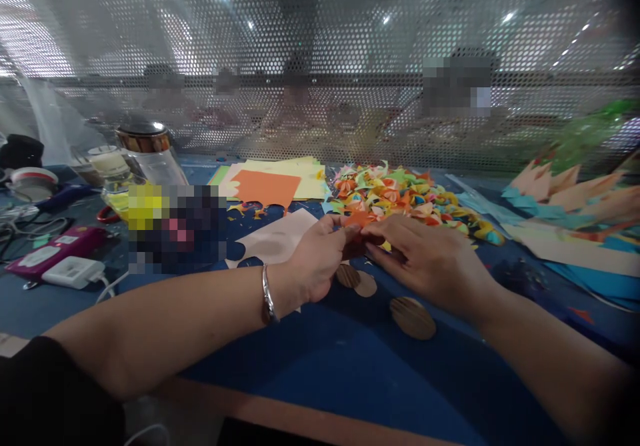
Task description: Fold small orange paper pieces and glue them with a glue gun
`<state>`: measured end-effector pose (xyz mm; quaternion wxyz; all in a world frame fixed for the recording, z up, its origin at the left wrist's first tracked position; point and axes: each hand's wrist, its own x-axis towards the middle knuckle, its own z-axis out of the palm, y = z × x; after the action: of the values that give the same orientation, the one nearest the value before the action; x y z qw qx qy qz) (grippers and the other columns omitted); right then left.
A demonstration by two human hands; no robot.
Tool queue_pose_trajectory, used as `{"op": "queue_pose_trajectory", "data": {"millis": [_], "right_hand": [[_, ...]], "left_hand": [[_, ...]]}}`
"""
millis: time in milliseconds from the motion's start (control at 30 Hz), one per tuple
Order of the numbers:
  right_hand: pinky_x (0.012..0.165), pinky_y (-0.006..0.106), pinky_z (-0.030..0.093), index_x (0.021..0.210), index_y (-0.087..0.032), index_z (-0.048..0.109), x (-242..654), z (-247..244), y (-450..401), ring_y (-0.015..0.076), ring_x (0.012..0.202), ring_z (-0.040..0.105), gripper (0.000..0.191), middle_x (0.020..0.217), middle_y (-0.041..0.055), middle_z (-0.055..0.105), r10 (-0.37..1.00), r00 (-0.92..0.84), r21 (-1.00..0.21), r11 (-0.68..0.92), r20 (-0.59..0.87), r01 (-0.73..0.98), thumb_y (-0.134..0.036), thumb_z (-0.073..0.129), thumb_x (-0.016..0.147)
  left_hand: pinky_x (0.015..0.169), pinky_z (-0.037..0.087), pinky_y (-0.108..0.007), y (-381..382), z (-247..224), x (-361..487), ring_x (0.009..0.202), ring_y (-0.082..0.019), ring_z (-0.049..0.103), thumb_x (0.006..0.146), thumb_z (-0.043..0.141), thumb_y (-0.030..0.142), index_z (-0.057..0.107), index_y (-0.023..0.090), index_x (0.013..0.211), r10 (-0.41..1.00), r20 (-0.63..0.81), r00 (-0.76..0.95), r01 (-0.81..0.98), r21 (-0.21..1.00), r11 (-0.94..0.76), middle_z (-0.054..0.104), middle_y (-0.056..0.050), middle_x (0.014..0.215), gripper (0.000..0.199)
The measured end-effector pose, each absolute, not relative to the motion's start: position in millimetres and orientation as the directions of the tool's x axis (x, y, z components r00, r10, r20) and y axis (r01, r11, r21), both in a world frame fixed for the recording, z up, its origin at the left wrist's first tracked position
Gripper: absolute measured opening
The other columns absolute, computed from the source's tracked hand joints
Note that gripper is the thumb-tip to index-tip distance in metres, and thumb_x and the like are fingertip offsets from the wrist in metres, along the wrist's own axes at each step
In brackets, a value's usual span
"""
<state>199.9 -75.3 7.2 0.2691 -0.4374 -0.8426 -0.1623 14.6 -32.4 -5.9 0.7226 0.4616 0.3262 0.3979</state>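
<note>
Between my two hands is a small piece of orange paper [358,220]. My left hand [317,256], with a silver bangle at the wrist, pinches its left side. The fingers of my right hand [425,259] close on its right side. Below them on the blue table lie a striped brown disc [349,275], a plain tan disc [366,284] touching it, and a larger striped disc [413,318] nearer me. A pale sheet with round cut-outs [277,236] lies partly behind my left hand. Just beyond my hands is a heap of colourful folded paper pieces [395,196].
Paper sheets [277,189], an orange one on top, lie at the back. On the left stand a lidded clear jar [150,149], a purple device [55,253] and a white charger [74,271] with cables. Folded paper points [565,189] stand right. A perforated metal screen [320,46] closes the back.
</note>
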Motion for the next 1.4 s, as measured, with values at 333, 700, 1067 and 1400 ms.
{"op": "queue_pose_trajectory", "data": {"millis": [333, 700, 1067, 1400], "right_hand": [[0.06, 0.03, 0.049, 0.098, -0.02, 0.069, 199.2, 7.0, -75.9, 0.0187, 0.069, 0.071, 0.019, 0.084, 0.0058, 0.075, 0.531, -0.549, 0.087, 0.663, 0.645, 0.743, -0.024, 0.054, 0.108], [0.054, 0.03, 0.046, 0.101, -0.018, 0.069, 200.4, 5.0, -74.4, 0.0142, 0.053, 0.061, 0.013, 0.084, 0.0054, 0.073, 0.536, -0.501, 0.046, 0.651, 0.679, 0.758, -0.023, 0.057, 0.105], [0.054, 0.029, 0.044, 0.096, -0.021, 0.068, 198.2, 5.7, -74.7, 0.0144, 0.054, 0.06, 0.013, 0.078, 0.0027, 0.071, 0.58, -0.455, -0.039, 0.644, 0.676, 0.764, -0.022, 0.057, 0.102], [0.048, 0.026, 0.043, 0.083, -0.023, 0.065, 192.6, 10.0, -75.3, 0.0126, 0.05, 0.052, 0.009, 0.065, -0.0016, 0.063, 0.785, -0.16, -0.503, 0.524, 0.599, 0.688, -0.026, 0.064, 0.091]], "left_hand": [[0.071, 0.051, -0.022, -40.5, 12.2, 16.5, 0.061, -0.008, 0.062, 0.094, 0.059, 0.0, 0.059, 0.019, 0.096, 0.858, -0.259, 0.442, -0.365, 0.822, 0.437, 0.066, 0.002, 0.07, 0.019], [0.078, 0.052, -0.024, -38.0, 13.0, 13.9, 0.067, -0.008, 0.066, 0.09, 0.072, 0.002, 0.07, 0.014, 0.085, 0.889, -0.215, 0.404, -0.403, 0.831, 0.384, 0.071, 0.0, 0.077, 0.013], [0.078, 0.057, -0.027, -44.1, 18.7, 14.4, 0.062, -0.01, 0.068, 0.091, 0.069, 0.002, 0.063, 0.016, 0.082, 0.892, -0.239, 0.385, -0.414, 0.819, 0.398, 0.07, 0.001, 0.071, 0.018], [0.081, 0.056, -0.027, -42.7, 5.0, 12.1, 0.069, -0.009, 0.069, 0.076, 0.089, 0.018, 0.066, 0.016, 0.084, 0.883, -0.048, 0.467, -0.482, 0.824, 0.299, 0.072, 0.001, 0.078, 0.024]]}}
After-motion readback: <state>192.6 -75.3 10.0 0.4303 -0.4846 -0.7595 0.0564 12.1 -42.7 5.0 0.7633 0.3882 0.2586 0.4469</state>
